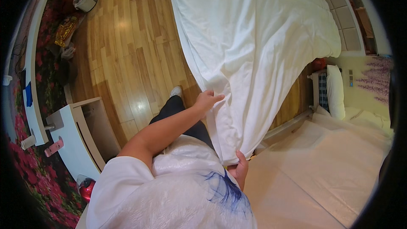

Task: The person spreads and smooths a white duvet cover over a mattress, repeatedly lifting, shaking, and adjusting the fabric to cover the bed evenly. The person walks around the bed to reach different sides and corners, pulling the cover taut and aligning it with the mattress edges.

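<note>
A large white duvet (254,28) spreads from the far side down to me, narrowing into bunched folds close to my body. My left hand (208,101) pinches its left edge, thumb and fingers closed on the fabric. Nearer to my waist, my right hand (240,167) grips the near end of the duvet, the thumb lying on top. Much of the right forearm is hidden behind my white shirt. Whatever lies beneath the far part of the duvet is covered.
At the right is a bed with a beige sheet (305,165) and a white pillow (335,92). A white cabinet (66,140) stands at the left below a long shelf (31,79). A waste bin (85,0) sits on the wooden floor (133,54). A red helmet (86,189) is at lower left.
</note>
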